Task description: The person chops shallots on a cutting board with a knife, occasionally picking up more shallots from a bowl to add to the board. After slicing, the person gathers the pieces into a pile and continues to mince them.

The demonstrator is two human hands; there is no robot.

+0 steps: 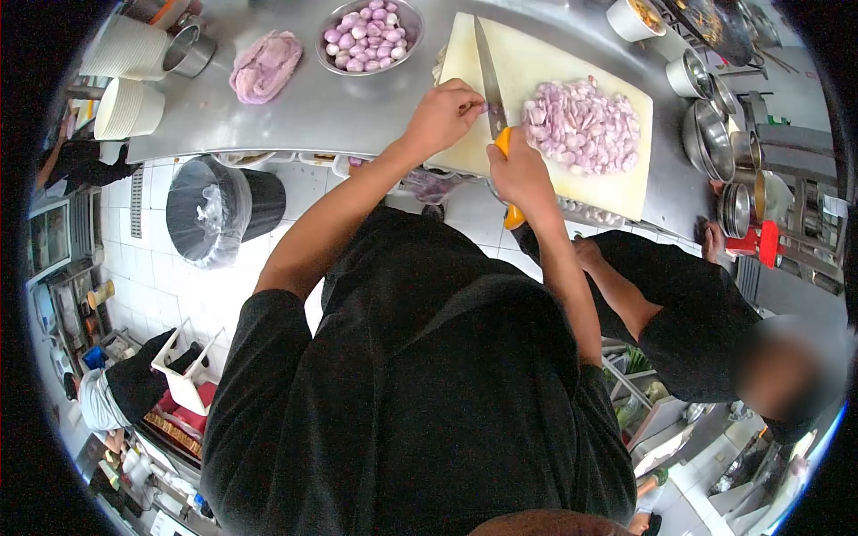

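Observation:
My right hand (523, 179) is wrapped round the yellow handle of a kitchen knife (489, 67). The long blade points away from me over a white cutting board (460, 54). Just left of the blade, my left hand (444, 116) is closed in a pinch, with a small purple bit of shallot at its fingertips, mostly hidden. A wide heap of sliced shallots (585, 125) covers the board's right half. Beyond my left hand, a metal bowl (418, 36) holds many whole peeled shallots (366, 37).
A tied pink-tinged plastic bag (265, 67) lies on the steel counter (210, 121), near stacked white containers (130, 109). Metal bowls (706, 138) stand at the right. A lined bin (210, 210) is on the floor at left. A co-worker in black (688, 295) is close on my right.

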